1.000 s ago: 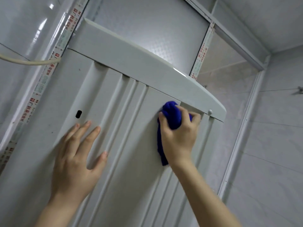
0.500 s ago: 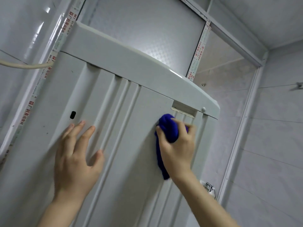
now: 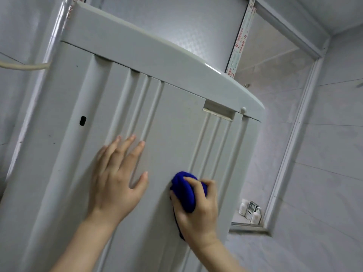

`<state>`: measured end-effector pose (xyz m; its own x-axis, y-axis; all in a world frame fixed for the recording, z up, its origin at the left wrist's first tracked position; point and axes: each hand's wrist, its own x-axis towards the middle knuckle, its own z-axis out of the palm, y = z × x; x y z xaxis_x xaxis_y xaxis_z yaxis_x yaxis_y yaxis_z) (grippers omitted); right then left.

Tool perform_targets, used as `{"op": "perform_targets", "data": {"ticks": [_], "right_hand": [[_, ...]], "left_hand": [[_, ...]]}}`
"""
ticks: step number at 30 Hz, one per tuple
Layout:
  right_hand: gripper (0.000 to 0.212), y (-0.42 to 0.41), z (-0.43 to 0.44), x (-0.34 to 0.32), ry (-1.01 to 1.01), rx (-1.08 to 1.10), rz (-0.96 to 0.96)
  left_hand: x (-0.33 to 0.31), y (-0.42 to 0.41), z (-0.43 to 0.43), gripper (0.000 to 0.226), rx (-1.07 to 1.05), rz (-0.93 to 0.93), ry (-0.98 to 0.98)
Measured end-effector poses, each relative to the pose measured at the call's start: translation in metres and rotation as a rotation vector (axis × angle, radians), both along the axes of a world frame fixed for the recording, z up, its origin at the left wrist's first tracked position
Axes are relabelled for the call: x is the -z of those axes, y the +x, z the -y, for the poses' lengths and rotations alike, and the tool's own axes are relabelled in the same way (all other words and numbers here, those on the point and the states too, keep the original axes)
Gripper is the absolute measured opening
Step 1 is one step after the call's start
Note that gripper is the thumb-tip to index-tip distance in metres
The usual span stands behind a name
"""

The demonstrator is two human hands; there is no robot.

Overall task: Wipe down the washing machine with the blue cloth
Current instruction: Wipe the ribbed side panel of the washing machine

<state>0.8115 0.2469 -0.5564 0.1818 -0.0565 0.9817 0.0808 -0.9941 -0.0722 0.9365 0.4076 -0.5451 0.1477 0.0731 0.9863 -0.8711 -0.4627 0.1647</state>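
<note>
**Operator:** Where was the cloth, and how was it held?

**Guide:** The blue cloth [image 3: 184, 191] sat bunched in the lower centre of the frame, pressed against the grey side panel of the washing machine [image 3: 176, 118]. Your right hand [image 3: 198, 213] gripped it, fingers curled over the wad, and a tail of cloth hung below the palm. Your left hand [image 3: 115, 179], just left of it, lay flat on the panel with fingers spread, holding nothing.

**Operator:** What was the step, and how was it done well?

**Guide:** By appearance, you were wiping the panel where its flat centre met the raised ribs [image 3: 212, 150]. Three recommendations applied.
1. A bunched wad touched little surface. The cloth opened flat under the palm would have covered more.
2. The ribs ran lengthwise. Strokes along them, not across, were likelier to reach the grooves.
3. The left hand served as a brace, but it covered panel that also needed a pass.

**Operator:** What lay beyond the cloth?

**Guide:** At centre right, the recessed handle [image 3: 219, 111] and the round cap [image 3: 243, 110] beside it looked likely to trap dirt. The dark slot [image 3: 82, 120] at left was an opening, and a wet cloth was best kept out of it. The bottles [image 3: 250, 210] on the ledge at lower right stood well apart from the work.
</note>
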Motion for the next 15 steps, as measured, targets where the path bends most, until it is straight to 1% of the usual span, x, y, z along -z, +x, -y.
{"op": "perform_targets", "data": {"ticks": [2,5,6,7,8,9,11,13,14,15], "right_hand": [[0.041,0.007,-0.006,-0.054,0.042,-0.006,0.092],[0.039,0.017,-0.006,-0.146,0.185,-0.006,0.229],[0.038,0.018,-0.004,-0.164,0.196,-0.011,0.236],[0.037,0.018,-0.001,-0.169,0.192,-0.015,0.241],[0.036,0.016,0.0,-0.159,0.188,-0.011,0.242],[0.037,0.015,0.004,-0.135,0.171,-0.001,0.243],[0.04,0.003,0.011,-0.056,0.14,0.027,0.188],[0.04,-0.013,0.017,0.018,0.14,0.018,0.079],[0.039,-0.019,0.019,0.034,0.142,-0.005,0.029],[0.038,-0.021,0.022,0.034,0.142,-0.017,-0.004]], "left_hand": [[0.002,-0.001,0.003,0.061,0.004,-0.007,0.007],[0.002,-0.002,0.005,0.061,0.008,-0.019,-0.001],[0.002,-0.002,0.006,0.06,0.006,-0.018,-0.003],[0.003,-0.002,0.006,0.06,0.003,-0.016,-0.004],[0.003,-0.002,0.006,0.059,0.0,-0.014,-0.007],[0.004,-0.002,0.006,0.059,-0.002,-0.015,-0.01],[0.006,-0.004,0.009,0.059,0.004,-0.016,-0.008],[0.007,-0.01,0.016,0.061,0.021,-0.002,0.021],[0.007,-0.014,0.021,0.061,0.031,0.006,0.041],[0.006,-0.017,0.026,0.061,0.04,0.01,0.06]]}}
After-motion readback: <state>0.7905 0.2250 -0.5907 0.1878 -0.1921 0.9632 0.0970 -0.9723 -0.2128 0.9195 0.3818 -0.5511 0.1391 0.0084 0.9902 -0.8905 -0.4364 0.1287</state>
